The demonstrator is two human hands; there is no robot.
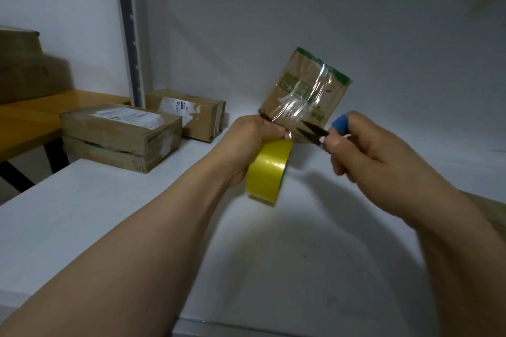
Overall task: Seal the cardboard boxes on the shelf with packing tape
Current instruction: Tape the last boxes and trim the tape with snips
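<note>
White shelf (109, 213) | left hand (246, 145) grips tape roll (267, 172), box (304, 90) just above | right hand (364, 150) grips scissors (315, 130)

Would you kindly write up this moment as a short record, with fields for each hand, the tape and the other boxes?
Left hand: holds the small box by its lower corner, tape roll hanging beneath the fingers
Box state: raised off the white shelf, clear tape across its face
Right hand: grips blue-handled scissors, blades at the strip between box and roll
Other boxes: nearer labelled box and farther labelled box lie on the shelf, rear left
Stage: strip appears not yet cut
</note>
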